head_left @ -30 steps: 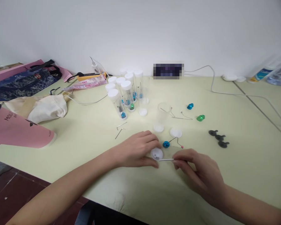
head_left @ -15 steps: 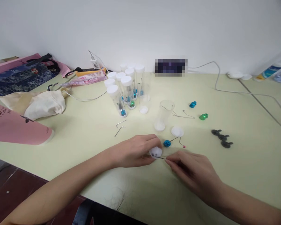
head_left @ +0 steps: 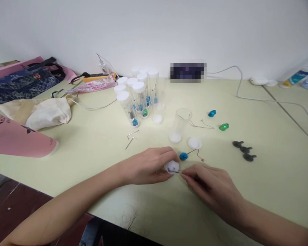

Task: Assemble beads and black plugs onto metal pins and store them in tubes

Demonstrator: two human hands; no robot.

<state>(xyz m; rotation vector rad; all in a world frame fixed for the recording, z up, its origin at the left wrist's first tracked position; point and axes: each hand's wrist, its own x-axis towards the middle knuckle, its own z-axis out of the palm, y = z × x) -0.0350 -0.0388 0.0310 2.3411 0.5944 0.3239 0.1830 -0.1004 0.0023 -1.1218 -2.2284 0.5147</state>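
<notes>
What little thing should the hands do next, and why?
Perhaps gently touch the thin rod to one of the tiny grey bits: the left hand is holding the white cap where they show, and the right hand pinches the rod, its tip close to them.

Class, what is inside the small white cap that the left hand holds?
Small grey bits show inside the white cap; the thin rod in the right hand reaches over or into it. The left hand covers the cap's left side, hiding anything there.
</notes>
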